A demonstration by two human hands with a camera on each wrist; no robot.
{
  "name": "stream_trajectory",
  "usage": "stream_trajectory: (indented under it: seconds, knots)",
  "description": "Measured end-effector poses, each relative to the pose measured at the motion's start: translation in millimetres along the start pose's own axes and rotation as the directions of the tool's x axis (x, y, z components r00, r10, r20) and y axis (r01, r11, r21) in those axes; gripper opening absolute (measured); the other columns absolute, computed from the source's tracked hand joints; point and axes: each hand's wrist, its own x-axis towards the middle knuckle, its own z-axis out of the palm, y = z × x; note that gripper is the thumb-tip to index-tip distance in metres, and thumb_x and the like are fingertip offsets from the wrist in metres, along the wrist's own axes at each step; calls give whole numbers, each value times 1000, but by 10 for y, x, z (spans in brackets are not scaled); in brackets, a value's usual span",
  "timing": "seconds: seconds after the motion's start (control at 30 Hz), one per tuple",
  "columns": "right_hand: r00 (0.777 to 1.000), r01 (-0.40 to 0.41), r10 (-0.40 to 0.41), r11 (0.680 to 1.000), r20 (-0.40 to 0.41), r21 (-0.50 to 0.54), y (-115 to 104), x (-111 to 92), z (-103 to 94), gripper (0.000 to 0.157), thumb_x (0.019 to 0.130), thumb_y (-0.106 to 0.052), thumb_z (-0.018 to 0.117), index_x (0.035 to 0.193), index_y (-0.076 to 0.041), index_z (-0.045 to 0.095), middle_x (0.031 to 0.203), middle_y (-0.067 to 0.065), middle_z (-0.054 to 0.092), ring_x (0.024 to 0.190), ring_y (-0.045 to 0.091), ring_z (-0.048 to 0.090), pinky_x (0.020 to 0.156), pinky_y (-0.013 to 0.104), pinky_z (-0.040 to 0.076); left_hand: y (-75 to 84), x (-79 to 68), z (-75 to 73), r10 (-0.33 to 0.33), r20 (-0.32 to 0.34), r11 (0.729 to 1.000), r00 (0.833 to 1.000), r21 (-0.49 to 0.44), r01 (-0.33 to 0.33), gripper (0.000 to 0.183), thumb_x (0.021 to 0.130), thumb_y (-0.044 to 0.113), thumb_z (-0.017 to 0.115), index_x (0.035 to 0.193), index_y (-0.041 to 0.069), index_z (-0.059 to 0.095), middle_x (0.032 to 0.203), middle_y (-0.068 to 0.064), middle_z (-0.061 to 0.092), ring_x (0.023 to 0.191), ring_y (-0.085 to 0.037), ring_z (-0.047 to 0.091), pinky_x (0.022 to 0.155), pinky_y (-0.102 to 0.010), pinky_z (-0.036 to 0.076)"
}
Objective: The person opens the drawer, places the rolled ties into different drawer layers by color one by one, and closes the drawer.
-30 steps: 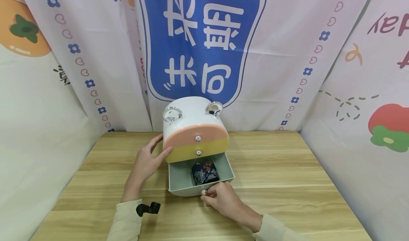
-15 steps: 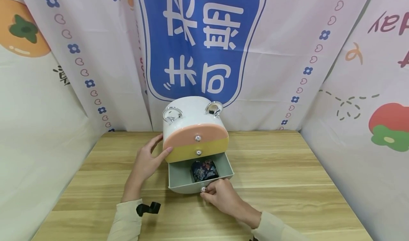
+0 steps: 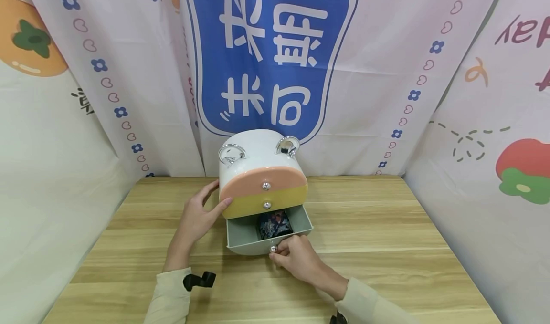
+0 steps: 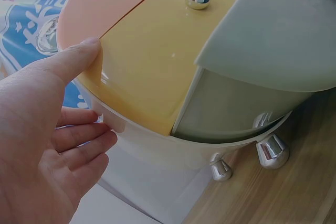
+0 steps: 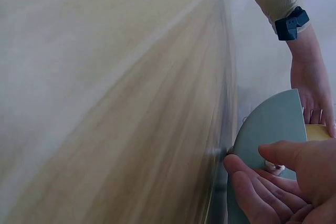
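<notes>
A white mini drawer cabinet (image 3: 258, 147) with a rounded top stands on the table. Its peach drawer (image 3: 245, 182) and yellow drawer (image 3: 249, 208) are closed, while the pale green bottom drawer (image 3: 247, 249) is pulled out. Inside that drawer lies a dark floral-patterned bundle (image 3: 275, 224), partly shaded by the cabinet. My left hand (image 3: 197, 217) rests against the cabinet's left side, thumb on the front edge by the yellow drawer and fingers extended along the side. With thumb and fingers, my right hand (image 3: 298, 258) pinches the silver knob (image 3: 273, 249) of the green drawer.
Two silver rings (image 3: 232, 154) stick up from the cabinet top like ears. Small silver feet (image 4: 273, 151) hold it above the wooden table (image 3: 365, 247). A printed curtain (image 3: 365, 99) hangs right behind, with more printed cloth on both sides.
The green drawer has slid a little further into the cabinet, with my right hand moving along at its knob. The bundle has gone back with it. My left hand has stayed put.
</notes>
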Motion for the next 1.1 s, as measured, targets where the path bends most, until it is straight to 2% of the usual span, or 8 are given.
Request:
stream_trajectory:
  seconds: [0.4, 1.1]
  knots:
    - [999, 15, -15, 1000, -35, -22, 19, 116, 11, 15, 92, -12, 82, 77, -9, 81, 70, -3, 77, 58, -8, 63, 53, 14, 55, 5, -10, 4, -7, -1, 1000, 1000, -6, 7, 80, 98, 55, 71, 161, 15, 44, 166, -11, 45, 156, -41, 38, 125, -64, 37]
    - [997, -14, 8, 997, -76, -75, 48, 350, -2, 18, 95, -16, 80, 77, -11, 82, 68, -6, 76, 55, -6, 56, 51, 14, 49, 4, -4, 3, -2, 1, 1000, 1000, -2, 2, 80, 98, 55, 71, 161, 15, 44, 167, -11, 45, 157, -40, 39, 125, -64, 37]
